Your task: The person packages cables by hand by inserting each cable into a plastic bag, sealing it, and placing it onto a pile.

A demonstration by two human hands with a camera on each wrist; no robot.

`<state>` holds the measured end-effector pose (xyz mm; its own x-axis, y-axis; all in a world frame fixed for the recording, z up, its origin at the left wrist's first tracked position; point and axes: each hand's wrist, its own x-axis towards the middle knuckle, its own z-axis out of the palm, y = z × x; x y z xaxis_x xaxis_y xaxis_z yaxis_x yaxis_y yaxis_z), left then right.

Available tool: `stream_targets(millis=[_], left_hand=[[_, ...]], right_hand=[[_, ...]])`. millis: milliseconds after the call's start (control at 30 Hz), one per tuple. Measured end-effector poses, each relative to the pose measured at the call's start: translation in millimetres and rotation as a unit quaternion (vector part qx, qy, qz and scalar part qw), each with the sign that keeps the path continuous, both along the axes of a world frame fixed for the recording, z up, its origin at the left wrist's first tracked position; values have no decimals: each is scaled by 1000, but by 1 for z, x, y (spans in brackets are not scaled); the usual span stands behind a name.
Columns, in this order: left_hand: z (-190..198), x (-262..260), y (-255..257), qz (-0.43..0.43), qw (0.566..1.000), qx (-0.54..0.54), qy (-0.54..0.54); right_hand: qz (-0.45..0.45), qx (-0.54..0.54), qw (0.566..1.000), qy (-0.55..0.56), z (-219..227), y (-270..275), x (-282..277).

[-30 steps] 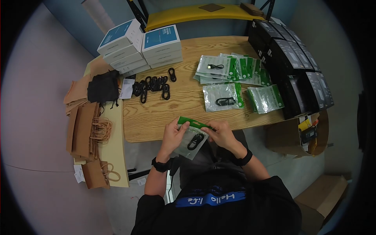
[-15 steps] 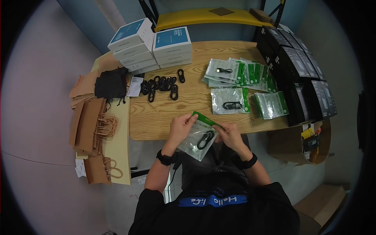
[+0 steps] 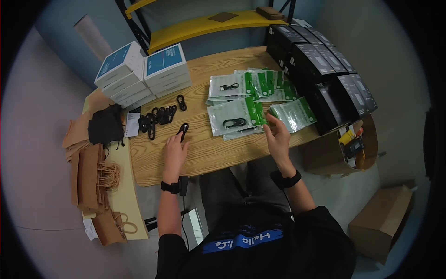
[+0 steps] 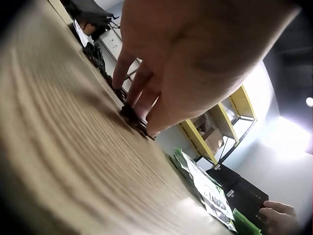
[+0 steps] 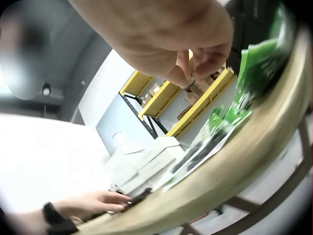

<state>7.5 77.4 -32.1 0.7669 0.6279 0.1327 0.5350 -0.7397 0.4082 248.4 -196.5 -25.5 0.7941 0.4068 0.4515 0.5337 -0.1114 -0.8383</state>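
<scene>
Left hand, head view: the left hand (image 3: 174, 156) has its fingers and thumb at one end of the near cable (image 3: 184, 131), which lies on the tabletop (image 3: 200, 153).
Other cables, head view: a cluster of coiled cables (image 3: 160, 116) lies left of it, in front of the white boxes (image 3: 165, 69).
Right hand, head view: the right hand (image 3: 278, 142) is bent loosely, holding nothing, beside the stack of bags (image 3: 293, 115).
Bagged cable, head view: the front bag (image 3: 225, 111) shows a black coil and overlaps another bag.
Near cable, left wrist view: fingertips and thumb close about it in a light pinch, apparently, low against the wood.
Right hand, right wrist view: thumb and fingers hang bent above the tabletop; the green-edged bags look blurred.
</scene>
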Motion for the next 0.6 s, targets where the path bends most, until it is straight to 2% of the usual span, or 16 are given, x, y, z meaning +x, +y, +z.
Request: stream_targets(millis=[33,67,100,133,267,367,533,600], left_hand=[[3,-5,-7,-2,1000,14,-20],[4,-11,-13,-1,999,29,-40],[5,-14,-20,-2,999,26,-39],[5,-15,-28,-6,999,33,-38],[9,-19,-53,-19,997,41,-58],[9,-19,-62,-22,996,33,-78],[3,-21,-61,-11,995,15,-103],[3,-25,-60,-5,994,15,-105]], right_hand=[[-46,-94,994,8,11,-11,-3],[-49,-98,994,8,17,-17,-1],[-126,-140,974,-129,20,-23,2],[-197,-178,928,-263,20,-28,5],[-222,-273,908,-226,3,-41,19],[-215,-283,912,-207,-5,-45,22],[-204,-263,924,-186,1,-49,25],[-260,-202,901,-283,10,-49,25]])
